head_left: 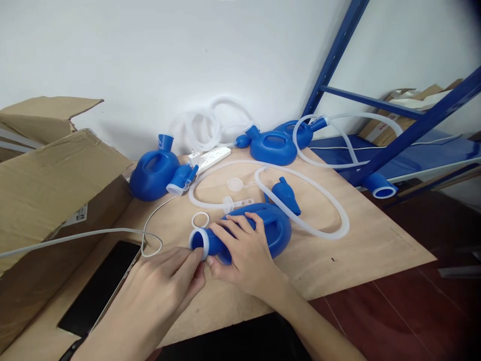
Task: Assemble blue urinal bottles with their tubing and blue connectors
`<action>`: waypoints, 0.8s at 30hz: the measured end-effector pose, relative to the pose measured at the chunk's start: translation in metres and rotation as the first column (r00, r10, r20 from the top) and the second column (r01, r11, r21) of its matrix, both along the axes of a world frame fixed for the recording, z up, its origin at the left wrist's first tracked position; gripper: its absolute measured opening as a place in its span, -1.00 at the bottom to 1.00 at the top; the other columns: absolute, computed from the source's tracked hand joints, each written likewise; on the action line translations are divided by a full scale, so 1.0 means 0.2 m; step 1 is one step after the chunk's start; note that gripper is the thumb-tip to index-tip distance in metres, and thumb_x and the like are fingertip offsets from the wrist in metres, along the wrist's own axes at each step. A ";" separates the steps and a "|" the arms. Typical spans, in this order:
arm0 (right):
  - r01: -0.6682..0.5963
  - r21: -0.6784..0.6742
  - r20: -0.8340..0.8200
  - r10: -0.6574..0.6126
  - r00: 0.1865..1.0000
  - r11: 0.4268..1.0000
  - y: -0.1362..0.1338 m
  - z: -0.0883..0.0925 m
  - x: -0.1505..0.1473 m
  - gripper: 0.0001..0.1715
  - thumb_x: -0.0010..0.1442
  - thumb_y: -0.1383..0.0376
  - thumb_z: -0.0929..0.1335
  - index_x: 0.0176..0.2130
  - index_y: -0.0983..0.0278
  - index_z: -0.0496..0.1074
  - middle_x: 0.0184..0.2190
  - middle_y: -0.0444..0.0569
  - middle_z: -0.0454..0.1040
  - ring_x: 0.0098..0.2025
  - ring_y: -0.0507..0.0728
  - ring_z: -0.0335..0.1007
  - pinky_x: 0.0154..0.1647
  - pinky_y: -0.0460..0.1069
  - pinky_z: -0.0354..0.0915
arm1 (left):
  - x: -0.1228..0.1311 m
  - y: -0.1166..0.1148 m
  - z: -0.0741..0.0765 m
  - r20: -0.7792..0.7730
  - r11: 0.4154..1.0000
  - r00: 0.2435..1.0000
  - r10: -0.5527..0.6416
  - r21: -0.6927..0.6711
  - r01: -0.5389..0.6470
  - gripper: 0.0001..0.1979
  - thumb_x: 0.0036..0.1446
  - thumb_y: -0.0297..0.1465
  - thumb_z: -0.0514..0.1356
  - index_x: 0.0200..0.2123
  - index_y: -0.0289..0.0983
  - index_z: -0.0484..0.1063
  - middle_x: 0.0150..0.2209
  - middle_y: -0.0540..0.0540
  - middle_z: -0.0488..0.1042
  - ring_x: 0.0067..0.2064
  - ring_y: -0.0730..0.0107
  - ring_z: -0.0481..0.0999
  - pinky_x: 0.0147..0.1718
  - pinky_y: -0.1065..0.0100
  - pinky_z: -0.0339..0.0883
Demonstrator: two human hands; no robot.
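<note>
A blue urinal bottle [281,234] lies on its side on the wooden table, its mouth facing left. My right hand [246,250] is wrapped over its neck and body, pressing it down. Around the rim of the mouth sits a white ring [206,241]. With thumb and fingers my left hand [169,278] pinches this ring at the lower edge of the mouth; the fingertips partly hide it. Just behind the mouth lies a loose white ring [193,221]. A clear hose [340,215] loops behind the bottle, near a blue spout piece [284,195] and a translucent cap [235,184].
More blue bottles stand at the back left [150,175] and back right [272,150], with coiled hoses. A white power strip [212,158] lies between them. An open cardboard box [56,170] and a phone [99,286] are on the left. A blue metal rack [417,125] borders the right.
</note>
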State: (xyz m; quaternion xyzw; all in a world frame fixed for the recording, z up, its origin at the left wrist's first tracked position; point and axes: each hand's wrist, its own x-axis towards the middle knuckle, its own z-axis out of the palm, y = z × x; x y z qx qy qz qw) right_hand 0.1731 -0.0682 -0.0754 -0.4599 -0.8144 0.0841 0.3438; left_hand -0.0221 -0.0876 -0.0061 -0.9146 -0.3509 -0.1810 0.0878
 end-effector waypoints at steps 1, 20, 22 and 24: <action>0.002 -0.008 0.003 -0.002 1.000 1.000 0.00 0.00 0.00 -0.48 0.29 0.03 0.38 0.17 0.16 0.47 0.04 -0.04 0.64 0.13 0.27 0.41 0.31 0.21 -0.05 | 0.00 0.00 -0.01 0.000 1.000 1.000 0.018 0.007 -0.018 -0.58 0.49 -0.43 -0.10 -0.36 -0.26 0.45 -0.42 -0.12 0.60 -0.57 0.33 0.53 -0.62 0.32 0.32; -0.020 -0.123 0.156 0.040 0.987 0.992 0.01 0.13 0.03 -0.40 0.22 0.03 0.45 0.19 0.14 0.44 0.00 0.00 0.64 0.06 0.36 0.38 0.16 0.30 0.04 | -0.01 0.03 -0.14 0.068 0.996 0.996 0.065 0.050 -0.068 -0.78 0.23 -0.65 0.01 -0.28 -0.23 0.33 -0.38 -0.09 0.52 -0.35 0.21 0.57 -0.45 0.27 0.41; -0.031 -0.117 0.200 0.054 0.978 0.993 0.02 0.16 0.04 -0.39 0.22 0.03 0.45 0.19 0.15 0.44 0.01 0.02 0.63 0.05 0.38 0.38 0.13 0.30 0.08 | -0.03 0.04 -0.13 0.100 1.000 0.995 0.010 -0.027 -0.007 -0.78 0.24 -0.61 0.03 -0.17 -0.27 0.39 -0.25 -0.17 0.59 -0.19 0.13 0.63 -0.27 0.19 0.53; -0.052 -0.120 0.247 0.080 0.966 0.991 0.04 0.19 0.05 -0.42 0.25 0.01 0.43 0.18 0.17 0.44 0.03 0.06 0.62 0.08 0.40 0.37 0.14 0.31 0.11 | -0.05 0.05 -0.11 0.144 0.995 0.990 -0.003 -0.100 0.018 -0.80 0.24 -0.57 0.07 -0.14 -0.28 0.43 -0.22 -0.20 0.61 -0.16 0.09 0.64 -0.22 0.15 0.56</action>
